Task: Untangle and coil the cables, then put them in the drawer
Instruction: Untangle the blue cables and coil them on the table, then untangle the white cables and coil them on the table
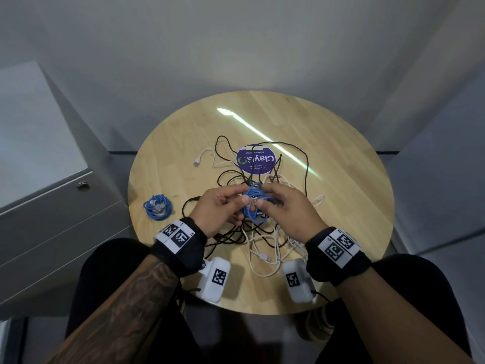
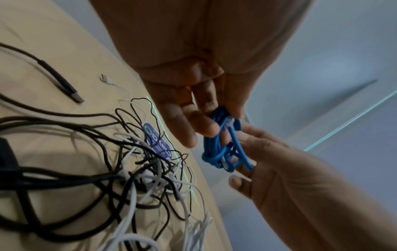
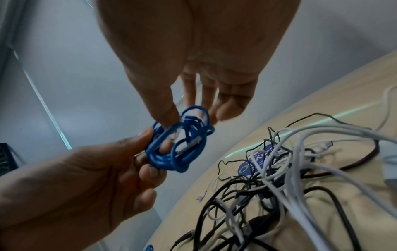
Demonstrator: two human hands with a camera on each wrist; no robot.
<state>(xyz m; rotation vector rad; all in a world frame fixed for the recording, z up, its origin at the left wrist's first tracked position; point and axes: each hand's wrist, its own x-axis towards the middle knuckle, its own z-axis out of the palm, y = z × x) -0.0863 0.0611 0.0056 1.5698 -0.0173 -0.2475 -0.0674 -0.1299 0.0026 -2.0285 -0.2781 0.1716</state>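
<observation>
Both hands hold a small coiled blue cable (image 1: 254, 203) above the round wooden table (image 1: 341, 158). My left hand (image 1: 223, 206) pinches its left side with thumb and fingers; my right hand (image 1: 278, 203) pinches the right side. In the left wrist view the blue coil (image 2: 221, 144) hangs between both sets of fingers; in the right wrist view the coil (image 3: 180, 146) shows a clear plug in its middle. A second blue coil (image 1: 158, 207) lies at the table's left. A tangle of black and white cables (image 1: 262, 240) lies under the hands.
A grey drawer cabinet (image 1: 57, 206) with a round lock stands left of the table, its drawers closed. A purple round sticker (image 1: 256, 160) sits at the table's centre. A white USB plug (image 1: 196, 162) lies at the back left. My knees are under the front edge.
</observation>
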